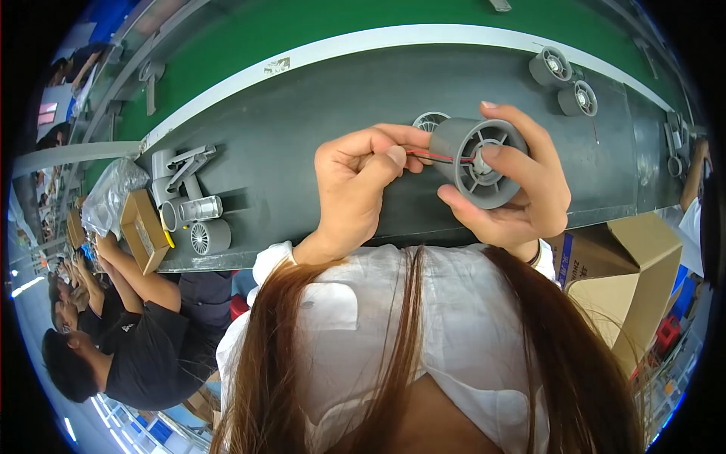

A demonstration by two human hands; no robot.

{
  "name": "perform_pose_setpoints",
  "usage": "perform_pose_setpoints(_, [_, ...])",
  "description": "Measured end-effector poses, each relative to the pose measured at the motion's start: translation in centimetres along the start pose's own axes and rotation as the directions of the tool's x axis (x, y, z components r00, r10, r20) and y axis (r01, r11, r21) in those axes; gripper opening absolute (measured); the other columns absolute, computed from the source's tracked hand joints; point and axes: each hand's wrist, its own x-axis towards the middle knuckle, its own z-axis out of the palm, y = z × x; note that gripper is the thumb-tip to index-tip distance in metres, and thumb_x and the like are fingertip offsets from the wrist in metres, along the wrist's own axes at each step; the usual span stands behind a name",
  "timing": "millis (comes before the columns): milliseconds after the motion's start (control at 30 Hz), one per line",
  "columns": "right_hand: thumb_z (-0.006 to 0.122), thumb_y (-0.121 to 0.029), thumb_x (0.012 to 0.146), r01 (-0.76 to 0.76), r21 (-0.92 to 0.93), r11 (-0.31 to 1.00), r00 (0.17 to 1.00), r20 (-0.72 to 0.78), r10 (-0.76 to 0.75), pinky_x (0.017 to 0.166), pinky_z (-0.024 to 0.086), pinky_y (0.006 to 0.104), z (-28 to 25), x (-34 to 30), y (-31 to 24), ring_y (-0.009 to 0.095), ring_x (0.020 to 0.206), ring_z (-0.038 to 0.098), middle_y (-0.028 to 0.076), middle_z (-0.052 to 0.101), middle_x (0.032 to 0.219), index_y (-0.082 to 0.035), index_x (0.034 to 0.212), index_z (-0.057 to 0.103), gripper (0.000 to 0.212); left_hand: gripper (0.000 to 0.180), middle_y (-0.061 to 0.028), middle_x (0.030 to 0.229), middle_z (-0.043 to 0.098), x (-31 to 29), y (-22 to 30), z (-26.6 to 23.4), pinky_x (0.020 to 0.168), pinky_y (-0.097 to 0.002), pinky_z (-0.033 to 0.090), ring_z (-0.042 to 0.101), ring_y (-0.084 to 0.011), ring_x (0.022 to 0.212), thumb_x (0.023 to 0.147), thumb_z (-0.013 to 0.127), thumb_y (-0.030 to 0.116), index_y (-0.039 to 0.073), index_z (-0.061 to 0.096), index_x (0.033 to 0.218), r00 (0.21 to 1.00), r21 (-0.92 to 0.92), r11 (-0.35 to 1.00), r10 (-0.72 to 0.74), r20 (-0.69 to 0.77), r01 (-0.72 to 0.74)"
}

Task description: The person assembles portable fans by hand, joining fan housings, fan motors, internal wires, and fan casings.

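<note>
A dark grey table [287,113] runs across the view, its far side bounded by a white rail [423,35] that bends with the lens; a scuffed patch marks the rail left of its middle. Beyond the rail lies a green surface [227,57]. On the near side of the rail, by its right end, two grey fan units [550,66] sit close together, one with a thin red wire trailing. Below the rail's left end are a clear cylinder [202,208], a grey cylinder with a ribbed end [209,237], a shallow tan carton [144,234] and a plastic bag [113,193]. Farther nearside of that end, a co-worker in a black shirt [155,352] sits; a large cardboard box [639,253] stands nearside of the rail's right half.

The grey fan housing [460,140] is held up on the near side of the rail, right of its middle, partly covering a round grille [432,119]. It is a smooth, short tube, its visible end turned toward the wearer, with spokes around a pale hub and red and black wires [431,157] leading out leftward. The right hand [538,181] has its grip around the housing, a finger at the hub; the left hand [355,178] has its grip pinched on the wires.
</note>
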Motion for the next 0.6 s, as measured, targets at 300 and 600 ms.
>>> perform_pose_setpoints(300, [0.09, -0.014, 0.049, -0.042, 0.083, 0.996, 0.999, -0.01, 0.043, 0.064, 0.057, 0.0311, -0.37, -0.29, -0.43, 0.029, 0.082, 0.067, 0.027, 0.061, 0.107, -0.006, 0.085, 0.068, 0.043, 0.016, -0.0177, 0.102, 0.066, -0.26, 0.04, 0.16, 0.075, -0.0306, 0.05, 0.061, -0.0171, 0.08, 0.087, 0.052, 0.002, -0.005, 0.063, 0.078, 1.0, -0.051, 0.999, 0.0, 0.01, 0.0])
perform_pose_setpoints(600, [0.089, -0.013, 0.05, -0.088, 0.114, 0.99, 0.996, 0.016, 0.086, 0.067, 0.056, 0.0328, -0.75, -0.56, -0.44, 0.031, 0.085, 0.067, 0.029, 0.06, 0.108, -0.005, 0.083, 0.069, 0.039, 0.016, -0.0171, 0.1, 0.066, -0.31, -0.26, -0.07, 0.074, -0.0303, 0.049, 0.06, -0.0172, 0.079, 0.087, 0.051, 0.002, -0.005, 0.064, 0.081, 0.999, -0.083, 0.996, -0.025, 0.023, 0.027])
